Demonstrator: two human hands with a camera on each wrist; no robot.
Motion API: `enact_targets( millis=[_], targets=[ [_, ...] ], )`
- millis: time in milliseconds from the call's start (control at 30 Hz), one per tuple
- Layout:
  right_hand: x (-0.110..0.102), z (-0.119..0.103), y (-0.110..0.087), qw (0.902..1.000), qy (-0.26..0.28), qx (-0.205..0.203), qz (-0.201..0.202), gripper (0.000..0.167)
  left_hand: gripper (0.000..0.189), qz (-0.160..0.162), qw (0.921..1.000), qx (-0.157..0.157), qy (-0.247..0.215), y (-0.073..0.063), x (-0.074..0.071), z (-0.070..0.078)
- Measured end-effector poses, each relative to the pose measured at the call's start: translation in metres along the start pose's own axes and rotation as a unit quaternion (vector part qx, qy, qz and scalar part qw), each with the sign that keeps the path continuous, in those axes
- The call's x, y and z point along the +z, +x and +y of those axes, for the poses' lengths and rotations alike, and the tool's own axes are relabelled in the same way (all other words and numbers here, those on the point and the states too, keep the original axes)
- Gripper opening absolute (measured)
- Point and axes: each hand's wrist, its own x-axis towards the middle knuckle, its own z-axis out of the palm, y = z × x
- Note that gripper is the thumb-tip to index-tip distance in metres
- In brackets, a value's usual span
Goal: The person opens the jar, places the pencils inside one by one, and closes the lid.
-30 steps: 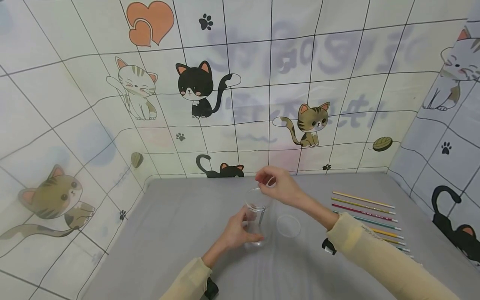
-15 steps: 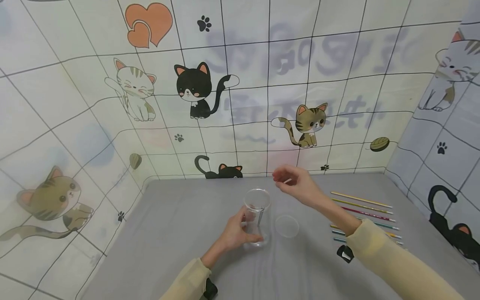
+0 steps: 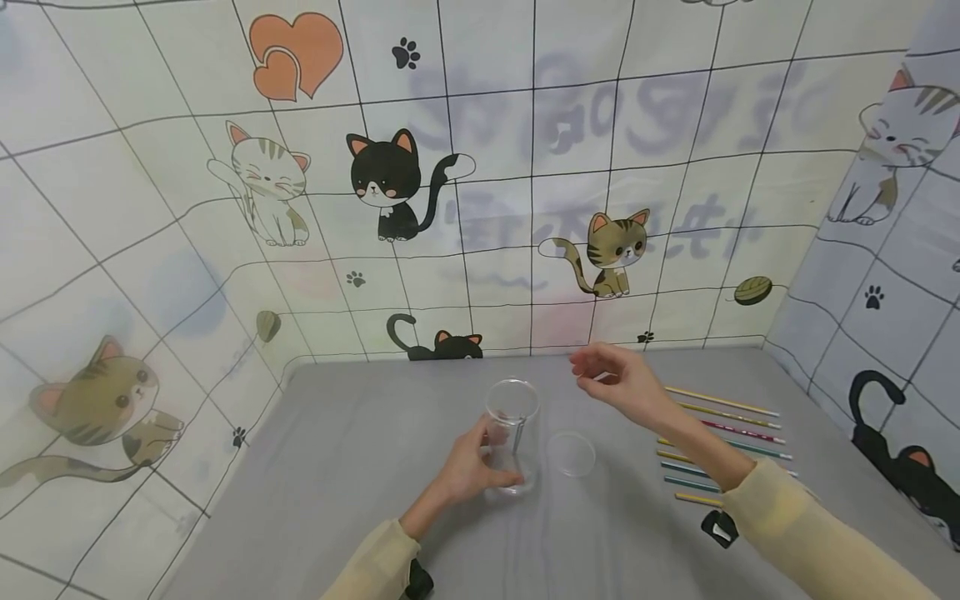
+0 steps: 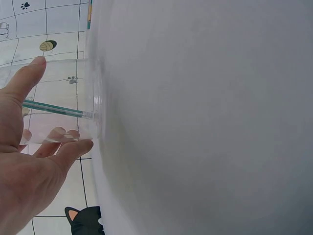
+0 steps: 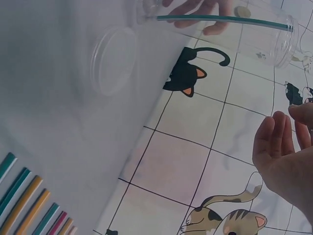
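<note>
A clear jar (image 3: pixel 528 446) stands upright on the table without its lid. One teal pencil (image 5: pixel 225 18) leans inside it, plain in both wrist views. My left hand (image 3: pixel 472 467) grips the jar's lower part, thumb on the near side and fingers around the far side. To the right of the jar, my right hand (image 3: pixel 618 383) hovers above the table with loosely bent fingers and nothing in them. A round clear lid (image 3: pixel 572 455) lies flat just right of the jar, touched by neither hand.
Several pencils (image 3: pixel 757 449) in yellow, red and teal lie in a row at the right, partly hidden under my right forearm. The grey table (image 3: pixel 375 433) meets a cat-patterned cloth wall (image 3: pixel 495 275) behind and at both sides.
My right hand has drawn away from above the jar's mouth, moving right. The left hand keeps its grip on the jar, and the pencil inside stays put.
</note>
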Motion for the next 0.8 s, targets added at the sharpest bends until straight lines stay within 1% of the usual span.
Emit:
enact_targets(
  millis=[133, 300, 567, 633, 800],
  targets=[
    [-0.003, 0.005, -0.009, 1.0, -0.008, -0.002, -0.001, 0.025, 0.085, 0.0, 1.0, -0.002, -0.003, 0.0, 0.0, 0.0],
    [-0.007, 0.01, -0.02, 0.9999, -0.01, 0.01, 0.001, 0.027, 0.084, 0.0, 0.9999, -0.01, -0.004, 0.0, 0.0, 0.0],
    [-0.014, 0.017, -0.036, 0.9988, -0.027, 0.039, 0.01, 0.028, 0.083, 0.002, 1.0, -0.004, 0.004, -0.001, 0.0, 0.0],
    [-0.016, 0.019, -0.039, 0.9986, -0.032, 0.04, 0.01, 0.028, 0.083, 0.003, 1.0, -0.004, 0.004, -0.001, 0.0, -0.001],
    [-0.018, 0.025, -0.047, 0.9991, -0.033, 0.024, 0.016, 0.027, 0.083, 0.003, 1.0, -0.005, 0.005, -0.001, 0.0, -0.001]
  ],
)
